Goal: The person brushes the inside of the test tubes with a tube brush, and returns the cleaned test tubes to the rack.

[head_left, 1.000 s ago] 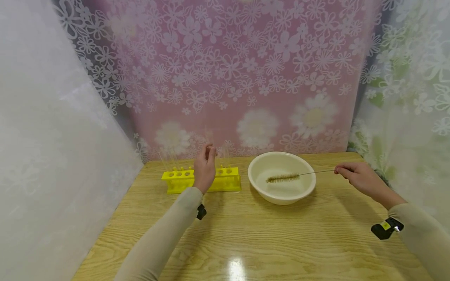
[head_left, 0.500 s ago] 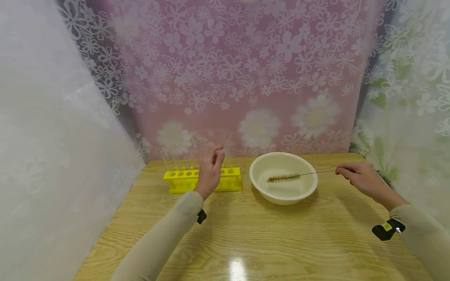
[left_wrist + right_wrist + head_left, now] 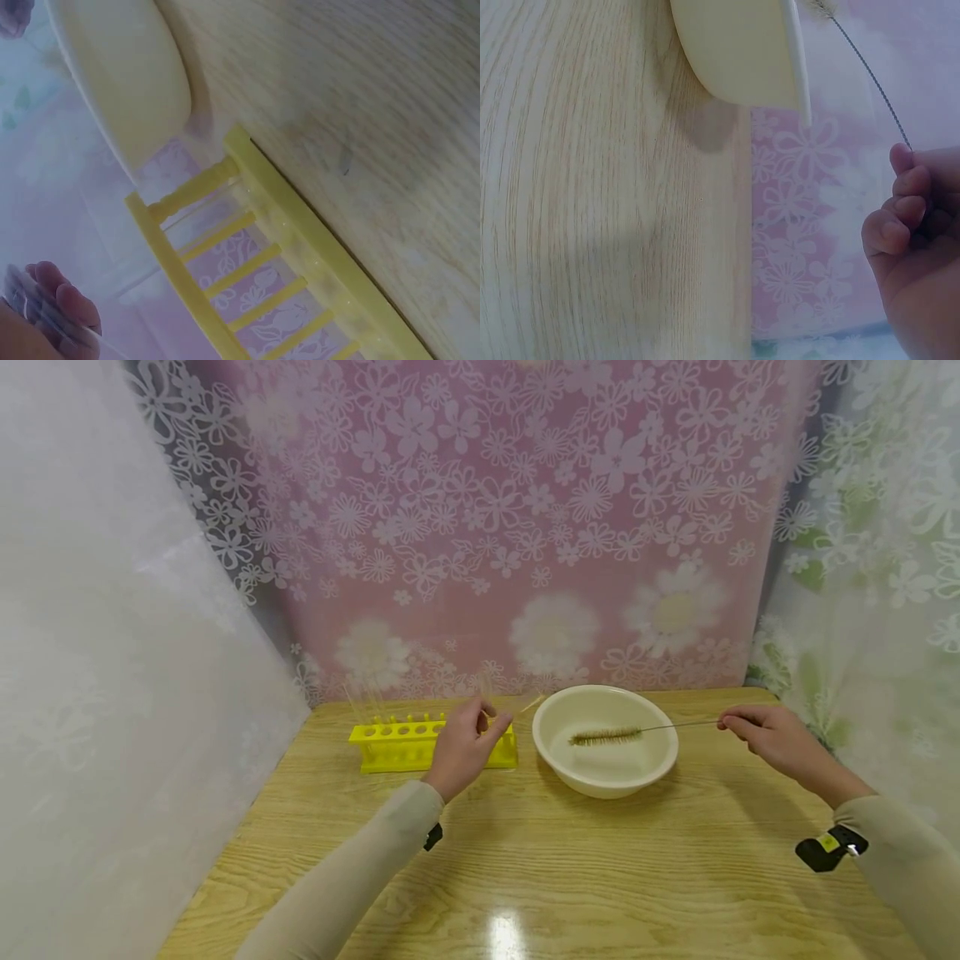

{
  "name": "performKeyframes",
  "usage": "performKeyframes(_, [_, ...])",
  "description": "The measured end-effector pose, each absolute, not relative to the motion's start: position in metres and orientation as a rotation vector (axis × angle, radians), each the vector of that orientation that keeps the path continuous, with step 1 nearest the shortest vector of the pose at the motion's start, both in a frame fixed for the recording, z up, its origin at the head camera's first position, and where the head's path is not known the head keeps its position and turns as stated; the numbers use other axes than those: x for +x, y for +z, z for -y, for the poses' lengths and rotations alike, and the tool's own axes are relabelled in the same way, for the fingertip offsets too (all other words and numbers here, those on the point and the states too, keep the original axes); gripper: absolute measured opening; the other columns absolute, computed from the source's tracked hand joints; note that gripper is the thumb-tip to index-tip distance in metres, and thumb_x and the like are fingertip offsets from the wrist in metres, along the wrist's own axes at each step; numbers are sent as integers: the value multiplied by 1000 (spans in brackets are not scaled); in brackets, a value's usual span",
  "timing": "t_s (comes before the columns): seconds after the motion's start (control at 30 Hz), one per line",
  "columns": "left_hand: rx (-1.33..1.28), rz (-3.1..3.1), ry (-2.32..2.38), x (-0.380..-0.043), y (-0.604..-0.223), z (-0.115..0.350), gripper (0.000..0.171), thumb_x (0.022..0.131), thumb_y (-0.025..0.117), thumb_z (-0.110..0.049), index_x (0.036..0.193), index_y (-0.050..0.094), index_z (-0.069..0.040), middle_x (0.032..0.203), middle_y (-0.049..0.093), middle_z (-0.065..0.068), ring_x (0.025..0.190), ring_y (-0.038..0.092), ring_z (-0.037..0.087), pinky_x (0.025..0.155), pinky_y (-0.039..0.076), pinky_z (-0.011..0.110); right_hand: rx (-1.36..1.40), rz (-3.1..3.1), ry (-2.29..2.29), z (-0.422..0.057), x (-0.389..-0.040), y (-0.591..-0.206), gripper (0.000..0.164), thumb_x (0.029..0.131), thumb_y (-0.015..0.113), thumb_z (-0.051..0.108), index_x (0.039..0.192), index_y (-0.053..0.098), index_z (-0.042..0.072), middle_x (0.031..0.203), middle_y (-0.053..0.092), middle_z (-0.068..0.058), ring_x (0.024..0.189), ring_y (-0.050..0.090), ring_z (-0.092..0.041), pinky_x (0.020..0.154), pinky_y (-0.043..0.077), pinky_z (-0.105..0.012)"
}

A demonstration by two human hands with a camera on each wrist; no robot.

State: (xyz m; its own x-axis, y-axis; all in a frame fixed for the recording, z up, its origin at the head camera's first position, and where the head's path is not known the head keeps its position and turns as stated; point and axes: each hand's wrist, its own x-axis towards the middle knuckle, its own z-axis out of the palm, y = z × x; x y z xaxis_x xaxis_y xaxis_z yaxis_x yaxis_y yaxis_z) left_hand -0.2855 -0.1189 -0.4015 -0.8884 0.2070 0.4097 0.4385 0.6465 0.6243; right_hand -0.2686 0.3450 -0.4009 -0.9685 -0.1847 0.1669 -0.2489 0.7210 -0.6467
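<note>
My left hand (image 3: 467, 745) is in front of the right part of a yellow test tube rack (image 3: 397, 752) and grips a clear glass test tube (image 3: 34, 296). In the head view the tube slants rightward toward the bowl, its outline faint. With thumb and fingers my right hand (image 3: 776, 739) pinches the twisted wire handle of a test tube brush (image 3: 606, 737). The brush's bristles are over the cream bowl (image 3: 551, 768); whether they touch it I cannot tell. In the right wrist view, the wire handle (image 3: 874, 79) runs up from my fingertips.
Several clear tubes (image 3: 367, 697) stand in the rack's left end, hard to make out. The rack and bowl are side by side on a wood-grain table (image 3: 600, 877). A pink flowered curtain (image 3: 480, 527) hangs behind, with pale sheets on both sides.
My left hand has moved right and down, tilting the test tube from near upright toward the bowl. The right hand and brush have hardly moved.
</note>
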Motion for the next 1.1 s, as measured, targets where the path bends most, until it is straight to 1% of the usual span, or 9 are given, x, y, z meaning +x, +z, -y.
performKeyframes(0.13, [-471, 2675, -1033, -282, -405, 115, 45, 96, 56, -63, 99, 55, -18, 85, 52, -1, 71, 48, 17, 64, 42, 32, 369, 2829, 1079, -346, -269, -401, 43, 111, 38, 27, 127, 62, -5, 107, 61, -12, 68, 48, -17, 57, 41, -31])
performKeyframes(0.33, [-457, 2781, -883, -283, -412, 111, 50, 94, 57, -66, 94, 53, -17, 80, 52, 0, 62, 45, 17, 58, 40, 31, 353, 2841, 1089, -347, -271, -400, 42, 111, 38, 27, 127, 61, -5, 105, 60, -12, 68, 48, -18, 57, 40, -32])
performKeyframes(0.43, [-465, 2798, -832, -285, -415, 109, 53, 93, 56, -68, 94, 54, -15, 78, 52, -1, 60, 45, 17, 57, 39, 32, 351, 2845, 1110, -347, -269, -398, 44, 111, 37, 29, 127, 61, -5, 101, 58, -11, 68, 46, -18, 56, 39, -33])
performKeyframes(0.57, [-468, 2825, -791, -287, -417, 107, 58, 92, 54, -71, 95, 57, -13, 77, 52, -1, 58, 44, 16, 56, 38, 32, 336, 2832, 1186, -347, -267, -394, 46, 111, 38, 34, 125, 61, -3, 83, 52, -10, 59, 41, -19, 53, 37, -35])
performKeyframes(0.67, [-466, 2836, -772, -289, -420, 104, 59, 92, 56, -70, 97, 59, -11, 77, 52, -1, 58, 45, 15, 56, 37, 31, 322, 2809, 1240, -347, -267, -392, 46, 111, 39, 35, 123, 62, -3, 72, 47, -9, 54, 38, -19, 50, 36, -35])
performKeyframes(0.77, [-462, 2845, -758, -291, -423, 103, 60, 91, 58, -70, 98, 61, -10, 76, 52, -2, 58, 45, 15, 55, 36, 32, 322, 2794, 1265, -348, -267, -392, 46, 110, 39, 35, 122, 61, -4, 69, 44, -7, 53, 37, -19, 50, 36, -35])
performKeyframes(0.9, [-456, 2843, -731, -294, -428, 103, 59, 89, 58, -72, 95, 59, -13, 74, 52, -2, 55, 44, 14, 53, 35, 31, 328, 2780, 1306, -349, -270, -393, 46, 110, 40, 35, 122, 61, -4, 68, 43, -5, 52, 37, -19, 49, 36, -35])
performKeyframes(0.97, [-456, 2835, -719, -296, -431, 103, 57, 88, 59, -72, 93, 58, -15, 73, 51, -3, 54, 43, 14, 53, 35, 31, 332, 2773, 1325, -350, -271, -394, 46, 110, 41, 35, 122, 61, -4, 67, 43, -5, 52, 36, -19, 50, 36, -35])
performKeyframes(1.1, [-462, 2824, -716, -296, -433, 100, 57, 88, 61, -71, 91, 58, -14, 71, 50, -2, 54, 43, 14, 53, 35, 32, 357, 2759, 1352, -350, -271, -392, 45, 110, 41, 34, 121, 61, -4, 67, 42, -6, 52, 36, -20, 50, 36, -36])
